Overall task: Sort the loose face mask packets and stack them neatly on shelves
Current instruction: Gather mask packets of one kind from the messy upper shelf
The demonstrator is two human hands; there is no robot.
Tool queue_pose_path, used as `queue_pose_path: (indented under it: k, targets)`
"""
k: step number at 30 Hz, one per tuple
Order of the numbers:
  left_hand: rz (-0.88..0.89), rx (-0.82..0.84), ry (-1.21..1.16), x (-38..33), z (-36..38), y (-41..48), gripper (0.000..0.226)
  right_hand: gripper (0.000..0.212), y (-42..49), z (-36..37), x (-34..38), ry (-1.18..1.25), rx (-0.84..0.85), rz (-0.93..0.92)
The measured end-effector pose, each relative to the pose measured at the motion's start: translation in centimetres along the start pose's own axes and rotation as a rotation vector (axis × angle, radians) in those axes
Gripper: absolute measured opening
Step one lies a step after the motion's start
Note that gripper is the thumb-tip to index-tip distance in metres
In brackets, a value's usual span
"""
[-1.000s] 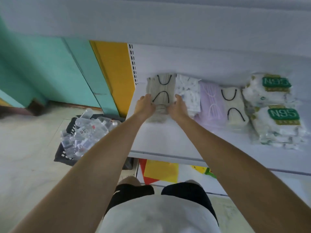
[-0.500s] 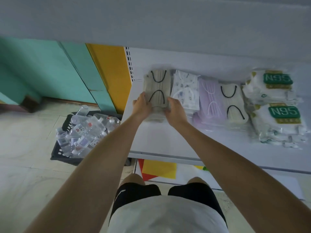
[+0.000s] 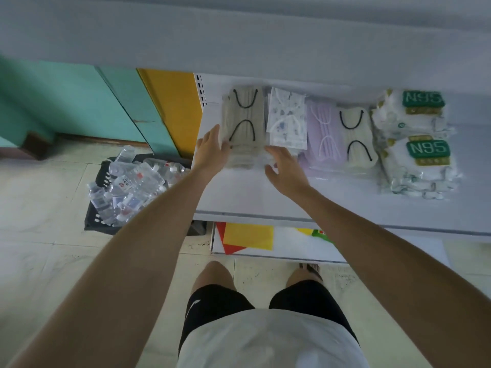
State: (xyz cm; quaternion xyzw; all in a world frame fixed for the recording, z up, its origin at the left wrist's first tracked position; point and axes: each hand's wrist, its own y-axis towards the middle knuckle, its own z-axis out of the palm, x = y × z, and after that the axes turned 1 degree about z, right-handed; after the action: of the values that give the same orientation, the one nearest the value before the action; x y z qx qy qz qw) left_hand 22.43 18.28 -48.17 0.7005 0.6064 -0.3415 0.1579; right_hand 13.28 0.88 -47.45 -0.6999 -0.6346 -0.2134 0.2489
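With straight fingers my left hand (image 3: 212,152) touched the beige mask stack (image 3: 245,123), while my right hand (image 3: 287,171), fingers spread, was just beside it.

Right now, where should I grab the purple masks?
Probably the near short end of the purple mask stack, coming from the shelf front. It lies flat, with the patterned pack and a beige stack against its long sides; only that end is free.

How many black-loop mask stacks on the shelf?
2. Beige pleated mask stack at left end of the white shelf; cream mask stack beside green-labelled N95 packs. Others may be hidden.
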Motion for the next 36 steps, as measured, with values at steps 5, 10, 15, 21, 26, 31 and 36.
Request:
queue_pose_path:
  k: [5,10,15,21,26,31,36]
  targets:
    - [0.187,0.032,0.151,-1.1,-1.8,-4.6,0.053,0.052,-4.4,-1.7,1.2,-0.122,0.107,0.003]
    - [0.339,-0.031,0.276,-4.1,-3.9,-9.7,0.049,0.051,-8.4,-4.9,1.0,-0.143,0.107,-0.107]
    - [0.551,-0.136,0.416,-10.1,-2.9,-17.1,0.038,0.047,-14.1,-10.8,-0.8,-0.207,0.066,-0.255]
    - [0.891,-0.182,0.551,-22.7,1.6,-24.9,0.036,0.048,-23.3,-21.2,-5.4,-0.494,-0.042,-0.405]
    - [1.252,-0.302,0.583,-34.7,2.3,-28.5,0.035,0.040,-28.2,-32.1,-7.9,-0.599,-0.230,-0.447]
    - [1.323,-0.384,0.531,-45.3,2.8,-27.3,0.032,0.035,-30.5,-42.1,-10.1,-0.586,-0.461,-0.354]
    - [1.145,-0.313,0.605,-53.0,5.7,-22.9,0.043,0.037,-29.7,-49.3,-14.1,-0.550,-0.571,-0.183]
